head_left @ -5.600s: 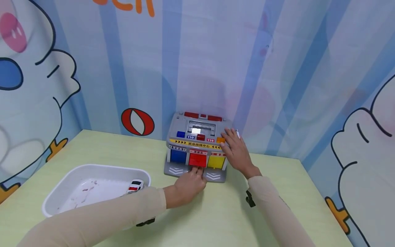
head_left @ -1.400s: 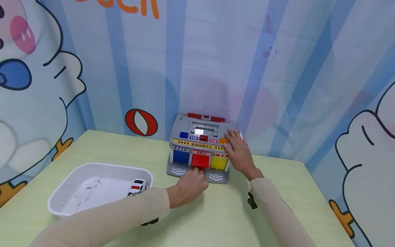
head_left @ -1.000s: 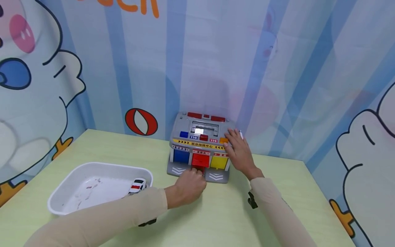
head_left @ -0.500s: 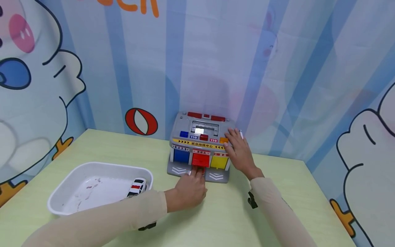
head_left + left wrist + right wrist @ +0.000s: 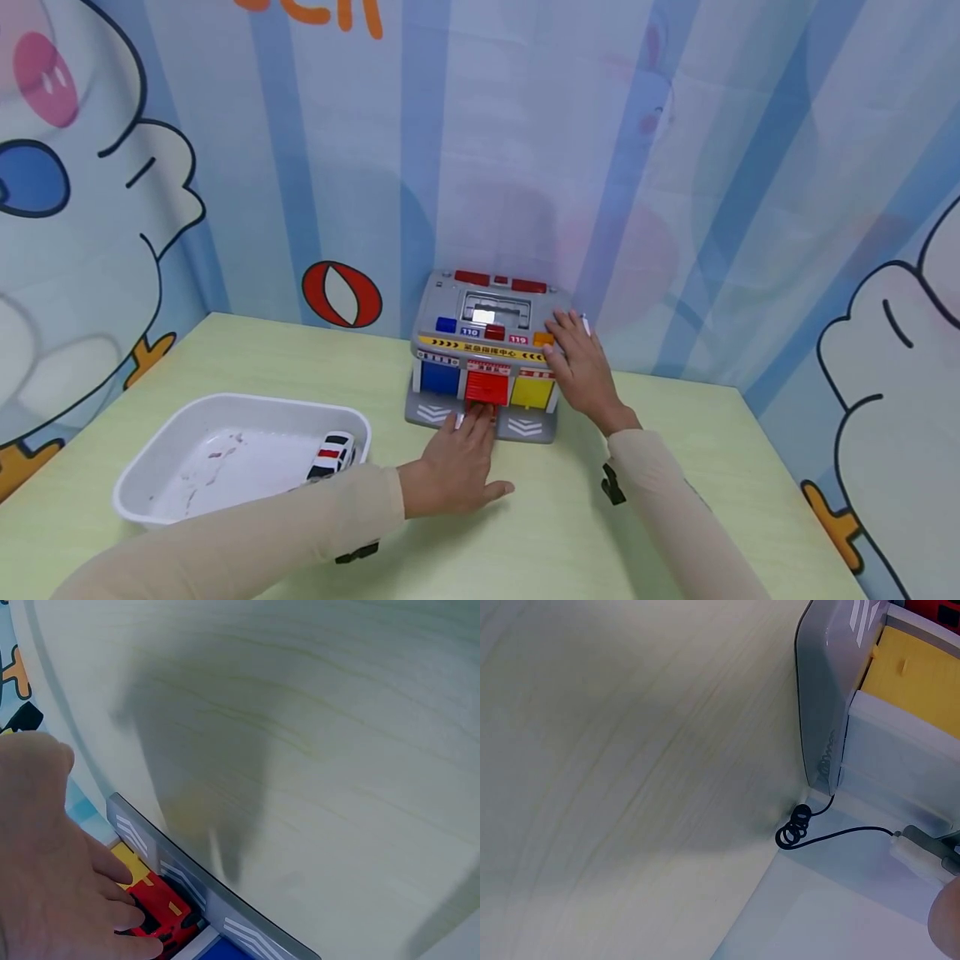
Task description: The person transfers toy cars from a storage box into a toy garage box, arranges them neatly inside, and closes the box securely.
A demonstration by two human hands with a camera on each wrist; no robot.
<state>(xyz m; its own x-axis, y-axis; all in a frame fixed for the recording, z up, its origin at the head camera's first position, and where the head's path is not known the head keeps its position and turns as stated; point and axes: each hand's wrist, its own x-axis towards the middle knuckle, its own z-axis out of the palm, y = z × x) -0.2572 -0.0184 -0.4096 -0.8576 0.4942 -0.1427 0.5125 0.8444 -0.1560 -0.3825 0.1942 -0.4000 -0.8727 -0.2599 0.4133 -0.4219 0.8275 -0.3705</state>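
Note:
A grey toy emergency station [image 5: 442, 304] stands at the back of the table, with a blue door [image 5: 439, 378], a red door [image 5: 487, 388] and a yellow door [image 5: 532, 392]. My left hand [image 5: 453, 467] reaches to the middle bay, fingers extended and thumb spread away. In the left wrist view its fingertips touch a red toy car [image 5: 166, 904] lying on the station's ramp; part of the car is hidden behind them. My right hand [image 5: 581, 367] rests flat against the station's right edge, beside the orange button.
A white tub [image 5: 123, 492] holding a white toy car [image 5: 332, 454] stands left, partly behind my left sleeve. A black coiled cord [image 5: 799, 825] runs from the station's side to a white and grey piece [image 5: 922, 855]. The patterned curtain rises behind the table.
My left hand's fingers, curled at the red bay about a second ago, have straightened and the thumb has spread out. The right hand stays on the station. The head view shifts slightly.

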